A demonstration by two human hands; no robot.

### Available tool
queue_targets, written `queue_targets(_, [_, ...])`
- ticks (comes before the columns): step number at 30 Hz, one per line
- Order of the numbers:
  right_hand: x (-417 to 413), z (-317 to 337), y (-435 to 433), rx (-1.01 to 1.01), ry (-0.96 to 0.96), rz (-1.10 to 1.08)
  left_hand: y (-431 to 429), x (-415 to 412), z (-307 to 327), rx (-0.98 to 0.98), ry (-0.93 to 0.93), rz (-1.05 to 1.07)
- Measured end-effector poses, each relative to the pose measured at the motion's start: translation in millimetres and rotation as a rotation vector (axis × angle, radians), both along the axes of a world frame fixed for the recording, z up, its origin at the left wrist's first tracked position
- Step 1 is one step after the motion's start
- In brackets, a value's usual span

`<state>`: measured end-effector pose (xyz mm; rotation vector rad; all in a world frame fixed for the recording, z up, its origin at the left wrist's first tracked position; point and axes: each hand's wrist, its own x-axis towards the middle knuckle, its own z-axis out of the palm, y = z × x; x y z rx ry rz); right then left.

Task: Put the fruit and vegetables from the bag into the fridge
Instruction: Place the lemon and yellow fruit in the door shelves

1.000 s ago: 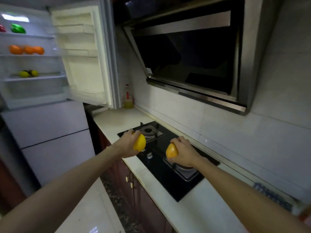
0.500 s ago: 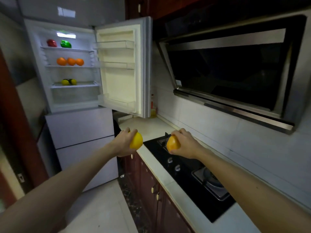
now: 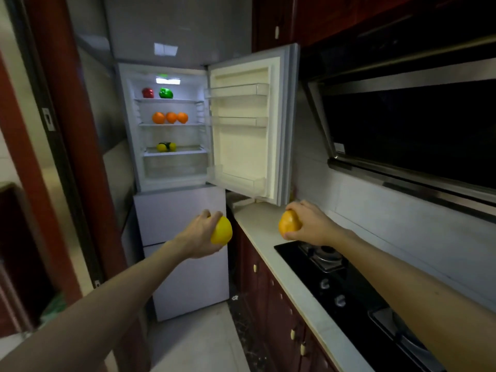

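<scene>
Left hand [image 3: 200, 234] grips a yellow fruit [image 3: 222, 230]; right hand [image 3: 308, 224] grips an orange fruit [image 3: 289, 224]; the open fridge [image 3: 177, 205] stands at eleven o'clock.

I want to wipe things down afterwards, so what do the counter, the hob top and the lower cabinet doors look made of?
The counter looks like pale polished stone or composite: smooth, faintly glossy. The hob top looks like black glass: flat, dark and glossy. The cabinet doors look like red-brown lacquered wood or veneer, by their colour and sheen; I cannot tell which.
</scene>
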<state>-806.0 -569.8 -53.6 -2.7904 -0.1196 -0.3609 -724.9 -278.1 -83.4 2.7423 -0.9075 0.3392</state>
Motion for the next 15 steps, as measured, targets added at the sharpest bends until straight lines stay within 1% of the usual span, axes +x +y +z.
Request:
queue_targets(8, [94, -9, 37, -0.054, 0.007, 0.170, 46, 49, 6, -0.003, -0.038, 0.139])
queue_targets(15, [192, 9, 53, -0.069, 0.000, 0.260, 59, 112, 21, -0.033, -0.043, 0.257])
